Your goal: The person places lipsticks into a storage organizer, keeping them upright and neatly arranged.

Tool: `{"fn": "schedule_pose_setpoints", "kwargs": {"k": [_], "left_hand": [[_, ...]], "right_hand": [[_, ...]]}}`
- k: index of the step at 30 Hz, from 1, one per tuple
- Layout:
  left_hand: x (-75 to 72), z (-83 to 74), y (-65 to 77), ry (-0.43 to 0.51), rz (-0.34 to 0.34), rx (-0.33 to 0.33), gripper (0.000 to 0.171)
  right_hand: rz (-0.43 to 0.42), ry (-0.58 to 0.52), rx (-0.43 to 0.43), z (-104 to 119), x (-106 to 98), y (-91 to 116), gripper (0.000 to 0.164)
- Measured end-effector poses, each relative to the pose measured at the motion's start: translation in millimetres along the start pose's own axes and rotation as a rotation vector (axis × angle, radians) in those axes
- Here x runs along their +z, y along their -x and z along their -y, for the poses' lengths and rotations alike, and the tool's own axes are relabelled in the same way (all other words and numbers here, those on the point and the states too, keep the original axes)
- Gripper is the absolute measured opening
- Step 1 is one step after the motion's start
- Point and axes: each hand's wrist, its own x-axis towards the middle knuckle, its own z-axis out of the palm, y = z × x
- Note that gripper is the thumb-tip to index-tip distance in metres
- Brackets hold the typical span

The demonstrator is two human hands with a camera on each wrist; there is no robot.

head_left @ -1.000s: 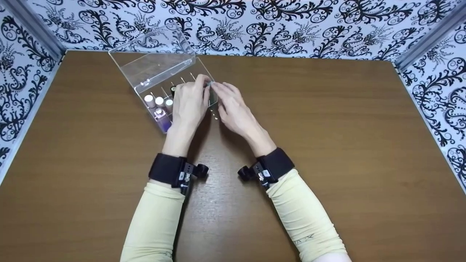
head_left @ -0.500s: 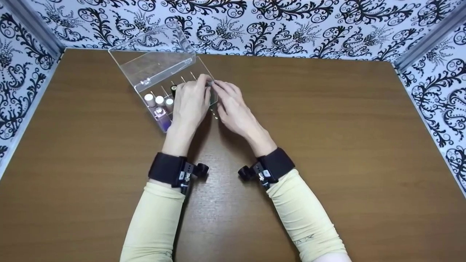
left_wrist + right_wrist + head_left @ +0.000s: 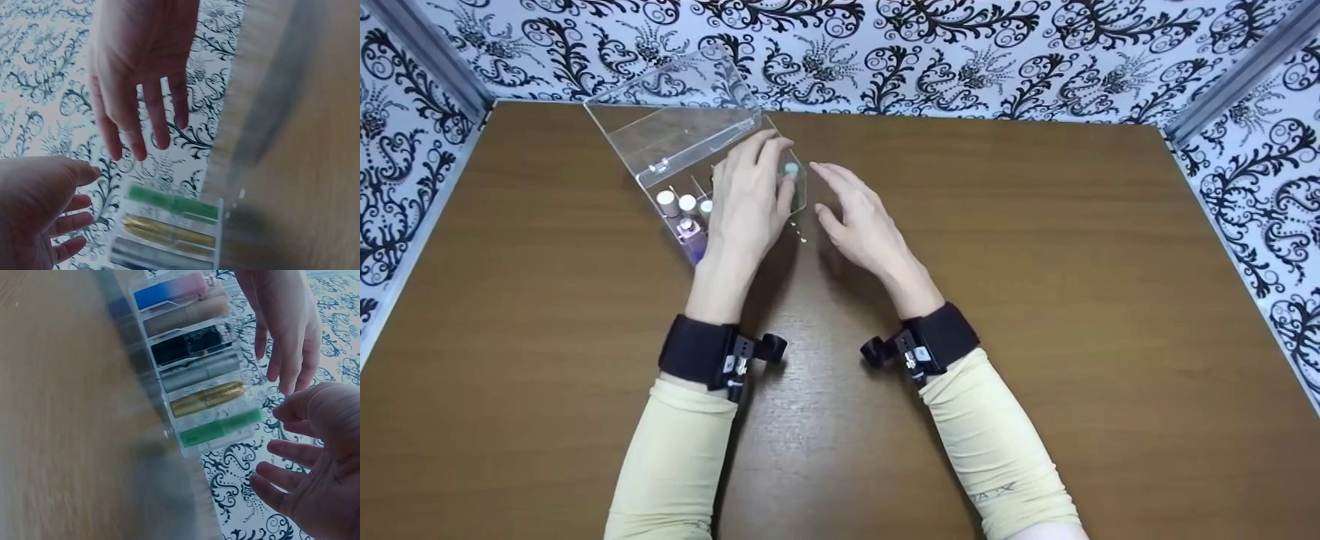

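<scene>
A clear plastic box [image 3: 630, 154] stands at the back left with its hinged lid raised. Cosmetic bottles sit in its compartments: green [image 3: 219, 427], gold [image 3: 208, 398], silver [image 3: 201, 372], black [image 3: 188, 344], beige [image 3: 185, 316] and blue-pink [image 3: 169, 291]. My left hand [image 3: 746, 187] hovers over the box, fingers loosely extended, hiding several bottles; nothing shows in its grasp. Right of the box, apart from it, my right hand [image 3: 862, 217] has its fingers spread and holds nothing. The green bottle's mint cap [image 3: 791, 169] shows between the hands.
White caps [image 3: 688, 203] and a purple bottle [image 3: 690, 236] show at the box's left side. Behind the wooden table [image 3: 1035, 262] rises a wall [image 3: 960, 67] with black scroll patterns. Small shiny specks appear on the table by the box's front right corner.
Both hands were together at the box's right end. My right hand has drawn back to the right, and my left hand has shifted slightly up and left, exposing the mint cap.
</scene>
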Motion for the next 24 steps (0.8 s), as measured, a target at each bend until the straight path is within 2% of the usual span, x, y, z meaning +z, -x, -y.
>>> {"fn": "schedule_pose_setpoints", "kwargs": {"k": [3, 8, 15, 19, 24], "left_hand": [[-3.2, -4.7, 0.4, -0.014, -0.004, 0.034, 0.032], [-2.6, -12.6, 1.4, -0.059, 0.038, 0.068, 0.042], [5.9, -16.0, 7.5, -0.112, 0.122, 0.115, 0.057], [7.5, -13.2, 11.6, -0.164, 0.198, 0.096, 0.066], [9.2, -12.1, 13.1, -0.216, 0.291, 0.06, 0.078]], "right_hand": [[0.0, 0.001, -0.007, -0.7, -4.6, 1.6, 0.051], [0.009, 0.025, -0.034, -7.1, -13.2, 7.0, 0.051], [0.041, 0.105, -0.055, -25.7, -30.1, 23.7, 0.059], [0.063, 0.145, -0.049, -35.7, -42.6, 33.1, 0.064], [0.048, 0.204, -0.064, -44.5, -57.7, 43.1, 0.069]]}}
